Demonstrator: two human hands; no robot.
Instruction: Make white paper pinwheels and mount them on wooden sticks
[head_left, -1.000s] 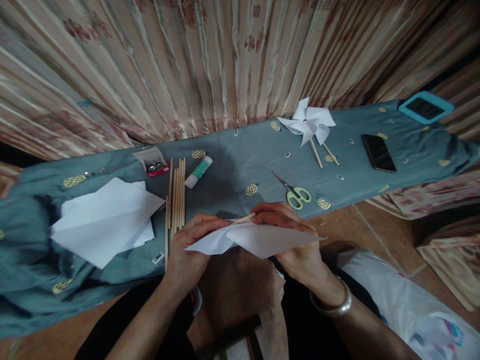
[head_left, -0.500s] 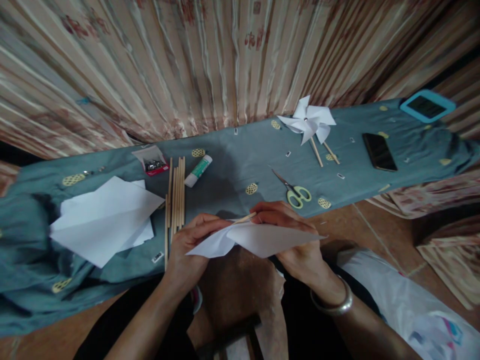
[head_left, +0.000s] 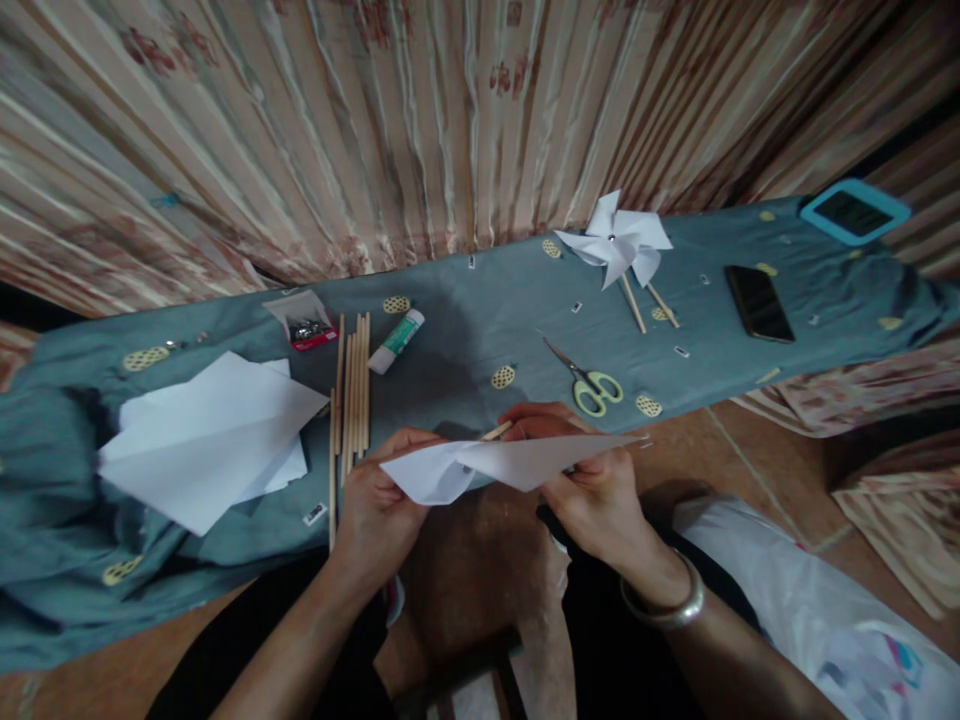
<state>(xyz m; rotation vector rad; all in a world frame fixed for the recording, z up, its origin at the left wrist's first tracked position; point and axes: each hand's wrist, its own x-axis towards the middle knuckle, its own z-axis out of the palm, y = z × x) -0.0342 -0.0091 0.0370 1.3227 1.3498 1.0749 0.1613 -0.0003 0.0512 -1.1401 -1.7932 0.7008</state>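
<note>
Between my hands, over the near edge of the cloth, is a white paper pinwheel seen nearly edge-on. My left hand is closed on its left side, the thumb near the paper's edge. My right hand, a silver bangle at the wrist, grips it from the right with fingers behind the paper. The tip of a wooden stick shows behind the pinwheel by my right fingers; the rest of it is hidden. Scissors with green handles lie just beyond my right hand.
On the cloth at left are white paper sheets, wooden sticks, a box of metal pins and a glue stick. Finished-looking pinwheels, a phone and a blue-framed device lie at right.
The pinwheel has tilted to a more edge-on angle and risen slightly. My right thumb now shows below the paper. Less of the stick is visible. Things on the cloth have not moved.
</note>
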